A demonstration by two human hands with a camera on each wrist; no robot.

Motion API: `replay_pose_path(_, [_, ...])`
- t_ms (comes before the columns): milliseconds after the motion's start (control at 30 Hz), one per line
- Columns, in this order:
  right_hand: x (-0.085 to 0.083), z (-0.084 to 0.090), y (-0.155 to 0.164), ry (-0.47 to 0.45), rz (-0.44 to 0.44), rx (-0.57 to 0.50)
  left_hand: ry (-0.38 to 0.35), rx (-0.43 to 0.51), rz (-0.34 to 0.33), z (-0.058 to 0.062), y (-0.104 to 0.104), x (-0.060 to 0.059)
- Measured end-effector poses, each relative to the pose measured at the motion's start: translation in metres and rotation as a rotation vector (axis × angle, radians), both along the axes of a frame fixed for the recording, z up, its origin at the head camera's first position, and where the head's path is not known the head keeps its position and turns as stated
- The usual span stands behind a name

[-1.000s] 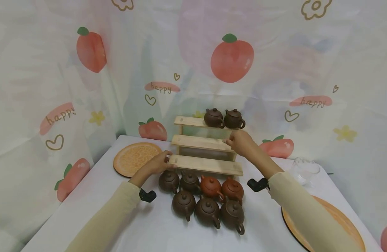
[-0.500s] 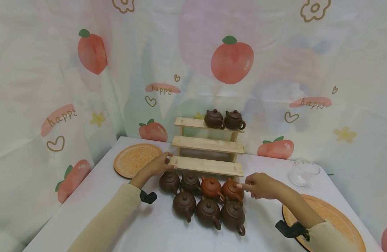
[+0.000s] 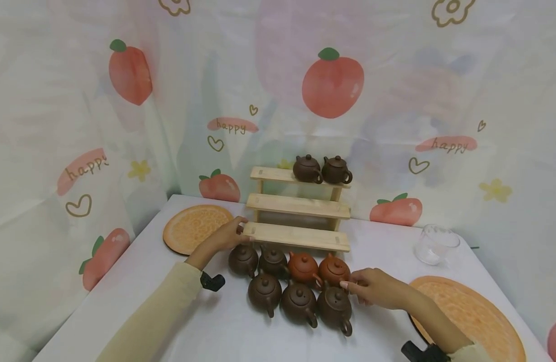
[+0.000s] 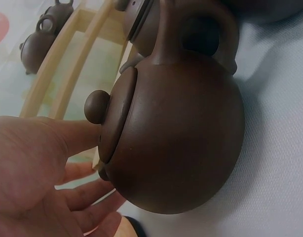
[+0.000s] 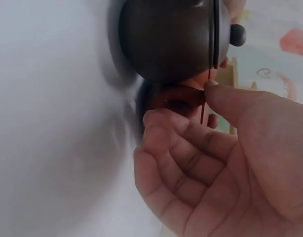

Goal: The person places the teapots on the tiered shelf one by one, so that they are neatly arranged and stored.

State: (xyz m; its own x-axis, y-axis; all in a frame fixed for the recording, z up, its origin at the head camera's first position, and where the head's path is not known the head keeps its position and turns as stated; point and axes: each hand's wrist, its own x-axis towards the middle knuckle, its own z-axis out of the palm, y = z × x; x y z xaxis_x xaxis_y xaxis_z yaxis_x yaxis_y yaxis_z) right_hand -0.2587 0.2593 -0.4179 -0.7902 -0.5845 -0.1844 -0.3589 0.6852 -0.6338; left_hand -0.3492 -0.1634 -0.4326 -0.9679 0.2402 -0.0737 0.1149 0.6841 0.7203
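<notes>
Teapot [image 3: 334, 271], hard, brittle clay: right hand [image 3: 373, 288] is closing loosely beside it, gripping nothing; left hand [image 3: 225, 235] is gripping rack [image 3: 296, 236].

Head view is bright and evenly lit, soft shadows – both wrist views sit too close, with the right hand [image 5: 230, 163] motion-smeared.

orange mat [image 3: 474, 322] cut off, right wrist view blurred

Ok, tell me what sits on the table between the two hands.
In the head view, the cluster of teapots fills the stretch: the left hand grips the wooden rack at its left end, and the right hand reaches the rightmost reddish pot.
</notes>
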Motion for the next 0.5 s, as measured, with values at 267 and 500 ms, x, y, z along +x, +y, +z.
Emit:
replay_pose_path(267, [0.006, 0.002, 0.000, 0.127, 0.028, 0.019, 0.007, -0.010, 0.002, -0.002, 0.000, -0.004])
replay_pose_path(500, [0.015, -0.007, -0.007, 0.316, -0.041, 0.109, -0.003, 0.003, -0.014, -0.002, -0.002, -0.004])
